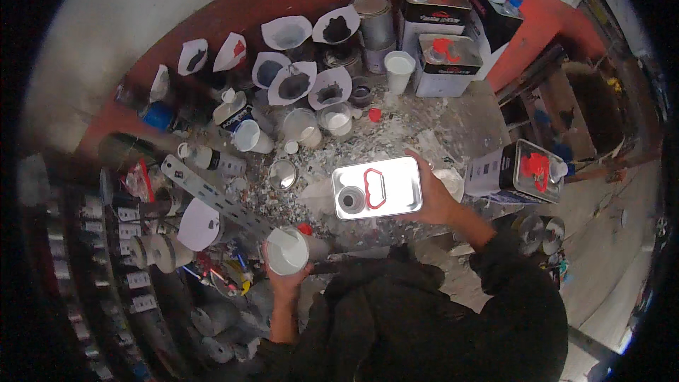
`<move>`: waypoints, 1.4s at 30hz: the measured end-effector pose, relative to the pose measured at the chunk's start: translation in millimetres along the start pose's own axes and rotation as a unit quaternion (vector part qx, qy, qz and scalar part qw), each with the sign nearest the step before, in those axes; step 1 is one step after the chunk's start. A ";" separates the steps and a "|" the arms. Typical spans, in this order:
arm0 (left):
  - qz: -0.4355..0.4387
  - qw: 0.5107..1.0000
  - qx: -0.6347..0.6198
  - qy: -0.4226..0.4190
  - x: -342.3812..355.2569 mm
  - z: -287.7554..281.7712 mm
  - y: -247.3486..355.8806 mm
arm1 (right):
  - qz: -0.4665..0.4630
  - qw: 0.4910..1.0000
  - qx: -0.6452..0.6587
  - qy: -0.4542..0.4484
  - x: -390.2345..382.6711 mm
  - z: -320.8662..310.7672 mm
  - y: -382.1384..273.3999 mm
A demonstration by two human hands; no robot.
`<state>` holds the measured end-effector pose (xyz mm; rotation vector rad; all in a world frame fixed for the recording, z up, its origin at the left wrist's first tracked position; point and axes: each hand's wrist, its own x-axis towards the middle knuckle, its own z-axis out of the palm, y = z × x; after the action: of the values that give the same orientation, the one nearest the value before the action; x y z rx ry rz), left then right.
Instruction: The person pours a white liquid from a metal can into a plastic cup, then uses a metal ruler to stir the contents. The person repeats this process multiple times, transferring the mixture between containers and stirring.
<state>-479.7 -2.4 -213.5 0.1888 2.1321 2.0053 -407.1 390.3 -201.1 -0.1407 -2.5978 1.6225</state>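
Okay, right hand is clamping round the side of a silver rectangular can at frame centre, its red handle facing the camera; the can is hiding some fingers and its own sides. Left hand, lower centre, is closing round a white cup, fingers partly hidden behind it; a perforated metal strip is reaching into its mouth. Dark clothing is covering part of the bench's near edge. Shelves at lower left are fading into darkness. Flecked bench surface is stretching from the can toward upper-right tins.
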 end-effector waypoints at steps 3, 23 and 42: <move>-0.017 0.999 -0.038 -0.005 3.3 0.1 15.5 | -0.023 0.997 -0.075 0.021 2.5 9.6 -11.7; -0.011 0.998 -0.001 0.060 5.1 8.6 11.1 | -0.080 0.991 -0.012 0.107 19.6 65.9 -19.2; -0.002 0.997 -0.067 0.034 29.6 31.2 -24.9 | -0.099 0.963 -0.250 0.025 -7.3 33.0 -129.3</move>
<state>-499.8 33.2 -241.9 0.0961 2.0252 2.1723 -408.4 303.5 -99.4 0.0493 -2.8135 0.8656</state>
